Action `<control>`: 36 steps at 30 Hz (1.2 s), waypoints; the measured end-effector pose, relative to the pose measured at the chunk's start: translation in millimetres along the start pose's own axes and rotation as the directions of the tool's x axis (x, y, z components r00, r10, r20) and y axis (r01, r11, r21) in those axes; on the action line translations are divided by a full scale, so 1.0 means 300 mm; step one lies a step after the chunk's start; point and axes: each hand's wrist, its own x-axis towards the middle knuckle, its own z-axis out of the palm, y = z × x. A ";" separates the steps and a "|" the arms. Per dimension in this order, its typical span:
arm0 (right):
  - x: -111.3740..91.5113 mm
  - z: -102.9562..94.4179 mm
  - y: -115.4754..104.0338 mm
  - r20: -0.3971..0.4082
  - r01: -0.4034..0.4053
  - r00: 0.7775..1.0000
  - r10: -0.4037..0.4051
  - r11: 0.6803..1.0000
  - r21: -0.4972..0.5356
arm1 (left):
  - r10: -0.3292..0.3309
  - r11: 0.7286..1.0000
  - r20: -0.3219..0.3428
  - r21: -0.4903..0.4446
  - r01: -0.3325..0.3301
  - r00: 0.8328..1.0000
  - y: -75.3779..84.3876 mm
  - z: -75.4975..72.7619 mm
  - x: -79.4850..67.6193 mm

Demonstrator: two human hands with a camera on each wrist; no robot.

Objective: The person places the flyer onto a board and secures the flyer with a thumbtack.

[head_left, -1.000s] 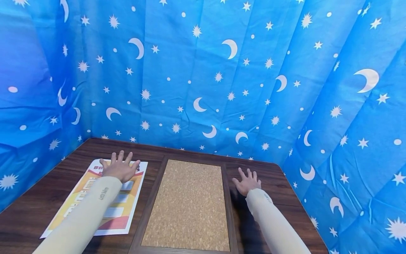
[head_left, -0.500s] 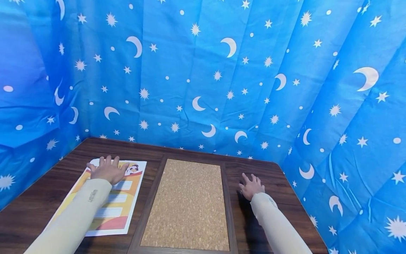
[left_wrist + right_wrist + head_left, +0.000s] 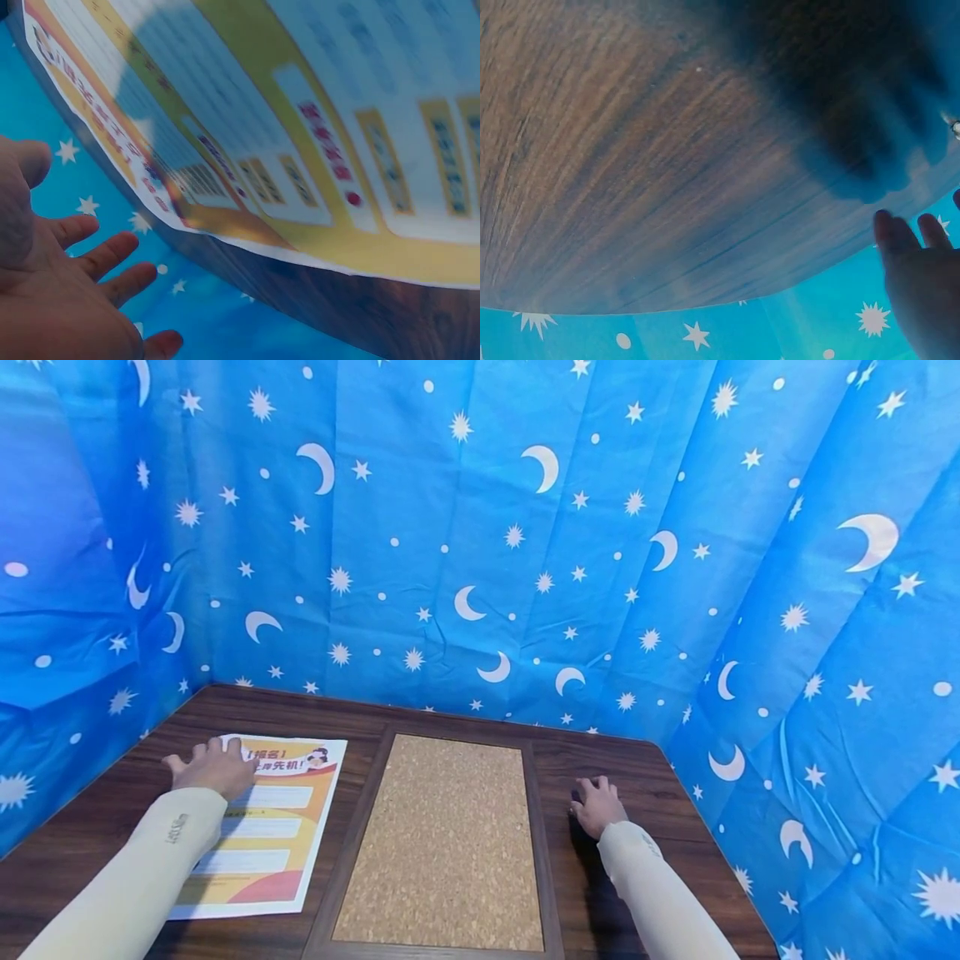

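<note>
A printed poster (image 3: pixel 285 827) in yellow, orange and white lies flat on the table, left of a framed cork board (image 3: pixel 450 843). Over the poster's upper left corner is my left hand (image 3: pixel 213 770), its fingers spread. In the left wrist view that hand (image 3: pixel 67 277) hangs beside the poster's edge (image 3: pixel 225 240) with nothing in its palm. My right hand (image 3: pixel 600 806) reaches low over the table right of the board, fingers bent downward. A small shiny object (image 3: pixel 955 127) shows near the right fingers (image 3: pixel 891 234) at the right wrist view's edge; its kind is unclear.
The dark wood-grain table (image 3: pixel 645 777) carries everything. A blue curtain (image 3: pixel 420 527) with white moons and stars closes off the back and both sides. The board's brown frame (image 3: pixel 542 860) stands between the two hands. The right hand's shadow (image 3: pixel 855 97) falls on the wood.
My left hand has slid left across the poster's top, uncovering its heading. The right hand has moved slightly right and lower, its fingers bending from spread to more curled.
</note>
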 end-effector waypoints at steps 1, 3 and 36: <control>0.000 0.001 0.002 0.000 0.003 1.000 -0.003 1.000 0.006 | -0.006 1.000 0.002 -0.001 0.006 1.000 -0.013 0.000 0.001; 0.001 -0.001 0.003 0.005 0.013 1.000 -0.013 1.000 0.009 | -0.017 1.000 0.001 0.001 0.017 1.000 -0.038 -0.002 0.005; 0.015 0.020 0.000 0.049 0.088 0.995 -0.088 0.996 0.002 | -0.136 0.990 0.095 0.055 0.131 0.986 -0.177 -0.035 -0.049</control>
